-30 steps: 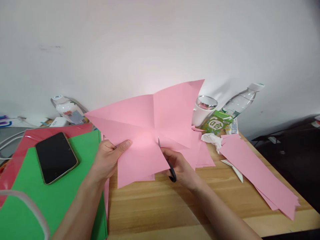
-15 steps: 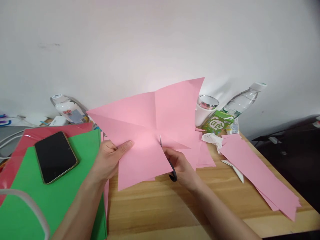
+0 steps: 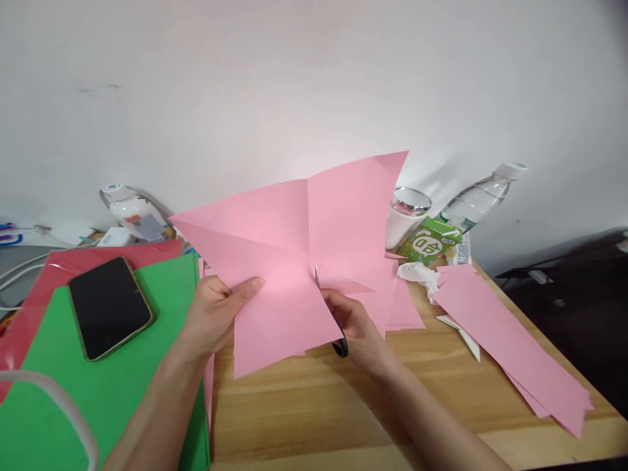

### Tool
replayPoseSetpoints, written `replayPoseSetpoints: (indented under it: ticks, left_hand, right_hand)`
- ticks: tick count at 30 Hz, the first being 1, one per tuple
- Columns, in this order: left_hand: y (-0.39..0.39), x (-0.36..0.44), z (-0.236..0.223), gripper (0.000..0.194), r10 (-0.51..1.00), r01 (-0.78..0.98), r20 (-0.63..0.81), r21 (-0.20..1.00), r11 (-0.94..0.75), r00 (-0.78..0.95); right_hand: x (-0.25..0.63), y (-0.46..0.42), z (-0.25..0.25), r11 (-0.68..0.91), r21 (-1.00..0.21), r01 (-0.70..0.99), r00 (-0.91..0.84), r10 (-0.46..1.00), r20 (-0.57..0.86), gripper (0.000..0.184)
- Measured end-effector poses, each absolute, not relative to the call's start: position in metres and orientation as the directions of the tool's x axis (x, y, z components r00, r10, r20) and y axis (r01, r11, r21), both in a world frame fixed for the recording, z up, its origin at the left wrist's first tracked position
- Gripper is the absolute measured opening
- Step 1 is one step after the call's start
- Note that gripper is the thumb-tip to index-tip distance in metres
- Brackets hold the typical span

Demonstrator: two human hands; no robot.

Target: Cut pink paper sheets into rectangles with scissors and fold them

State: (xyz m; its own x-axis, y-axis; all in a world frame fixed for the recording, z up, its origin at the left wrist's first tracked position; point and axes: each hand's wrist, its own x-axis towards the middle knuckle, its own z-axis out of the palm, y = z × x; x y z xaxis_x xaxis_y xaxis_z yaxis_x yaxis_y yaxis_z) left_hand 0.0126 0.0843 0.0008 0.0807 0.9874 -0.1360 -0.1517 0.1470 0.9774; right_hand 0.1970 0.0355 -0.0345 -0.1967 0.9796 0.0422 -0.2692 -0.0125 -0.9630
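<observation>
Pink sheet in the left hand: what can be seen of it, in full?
The pink sheet looks like plain paper or thin card, bent along crossing creases. It is held up, tilted, above the wood-grained table. The left hand pinches its left side, thumb on top. A slit runs inward from its near edge; the scissors in the right hand reach into it.

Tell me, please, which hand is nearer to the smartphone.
Left: the left hand, gripping the creased pink paper, is right of the smartphone; the right hand, holding the scissors, is farther right.
</observation>
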Motion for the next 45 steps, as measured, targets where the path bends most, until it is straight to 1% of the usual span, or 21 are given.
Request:
replayPoseSetpoints:
  ticks: [4,11,20,24,29,34,39,45]
  left_hand:
    - [0.0835,0.0123,0.0015,0.019,0.988,-0.158,-0.128,0.977,0.141,0.09]
    - [0.0827,0.0114,0.0003,0.019,0.987,-0.126,-0.128,0.982,0.14,0.1]
    - [0.0836,0.0109,0.0014,0.02,0.982,-0.138,-0.152,0.976,0.167,0.11]
    - [0.0834,0.0107,0.0013,0.02,0.98,-0.136,-0.151,0.976,0.168,0.127]
    - [0.0825,0.0107,0.001,0.022,0.984,-0.105,-0.148,0.982,0.159,0.103]
    - [0.0827,0.0104,0.0012,0.022,0.981,-0.122,-0.144,0.98,0.16,0.134]
    - [0.0829,0.0103,0.0023,0.022,0.98,-0.119,-0.153,0.979,0.168,0.129]
    - [0.0824,0.0103,0.0029,0.021,0.976,-0.134,-0.157,0.975,0.178,0.148]
  right_hand:
    - [0.1973,0.0349,-0.0362,-0.031,-0.963,-0.267,-0.171,0.985,0.016,0.045]
    - [0.1976,0.0346,-0.0383,-0.014,-0.967,-0.255,-0.159,0.987,0.027,0.044]
    - [0.1973,0.0346,-0.0392,0.006,-0.96,-0.279,-0.158,0.986,0.052,0.036]
    - [0.1967,0.0345,-0.0391,-0.008,-0.964,-0.265,-0.15,0.988,0.033,0.037]
    - [0.1965,0.0347,-0.0395,0.002,-0.967,-0.255,-0.141,0.989,0.04,0.038]
    - [0.1974,0.0346,-0.0418,0.003,-0.965,-0.261,-0.142,0.989,0.042,0.039]
    - [0.1971,0.0342,-0.0419,-0.012,-0.957,-0.29,-0.15,0.988,0.033,0.035]
    - [0.1964,0.034,-0.0392,0.004,-0.958,-0.286,-0.138,0.989,0.045,0.032]
